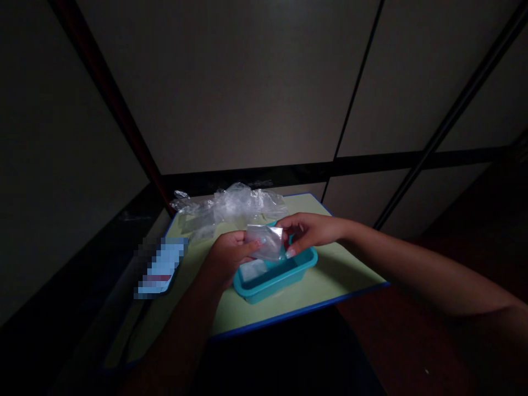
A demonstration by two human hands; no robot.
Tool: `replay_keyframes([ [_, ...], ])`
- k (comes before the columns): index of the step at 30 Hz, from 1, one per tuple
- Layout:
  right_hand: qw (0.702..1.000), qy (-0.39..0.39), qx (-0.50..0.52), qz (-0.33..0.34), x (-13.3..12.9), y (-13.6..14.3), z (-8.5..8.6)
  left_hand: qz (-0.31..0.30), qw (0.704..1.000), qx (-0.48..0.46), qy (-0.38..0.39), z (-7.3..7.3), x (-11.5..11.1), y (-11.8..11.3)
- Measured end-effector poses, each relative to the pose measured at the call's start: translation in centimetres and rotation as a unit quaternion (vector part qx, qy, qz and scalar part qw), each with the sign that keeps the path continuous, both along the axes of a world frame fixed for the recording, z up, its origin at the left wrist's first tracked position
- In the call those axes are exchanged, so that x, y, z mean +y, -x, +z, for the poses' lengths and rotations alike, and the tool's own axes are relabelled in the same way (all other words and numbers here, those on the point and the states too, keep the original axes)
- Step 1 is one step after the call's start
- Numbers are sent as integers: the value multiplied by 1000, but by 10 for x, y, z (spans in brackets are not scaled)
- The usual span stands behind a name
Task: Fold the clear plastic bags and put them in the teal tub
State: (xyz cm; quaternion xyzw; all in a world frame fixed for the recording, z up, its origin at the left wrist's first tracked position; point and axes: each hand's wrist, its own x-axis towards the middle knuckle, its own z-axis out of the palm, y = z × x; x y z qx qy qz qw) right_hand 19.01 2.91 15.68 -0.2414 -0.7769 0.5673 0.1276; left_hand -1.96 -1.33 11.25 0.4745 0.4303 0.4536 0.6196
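Observation:
A small clear plastic bag (266, 242) is held above a teal plastic basket (274, 289). My left hand (231, 253) grips the bag's left side, the thumb lying across its front. At the bag's right edge is my right hand (303, 231), with its thumb and fingers bent towards each other; what lies between them is too small and dark to make out. Inside the basket, at its left end, rests another pale, clear packet (253, 270).
A crumpled heap of clear plastic bags (237, 203) lies at the back of the pale green, blue-edged table (247, 319). A phone-like object (163, 267), partly pixelated, is at the left edge. Cabinet panels (247, 82) stand behind the table.

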Motion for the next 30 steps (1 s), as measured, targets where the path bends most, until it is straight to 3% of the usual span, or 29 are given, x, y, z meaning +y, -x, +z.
replay_keyframes([
  [5,997,-5,-35,-61,4,6,11,-7,1000,7,-1,2,-2,-1],
  [12,995,2,-48,-92,3,19,10,13,999,19,-35,3,-4,-2],
  [23,995,64,36,-73,5,15,4,12,1000,-1,-7,11,-6,2],
  [30,997,54,16,-53,1,13,8,1,1000,-29,5,12,-6,3],
])
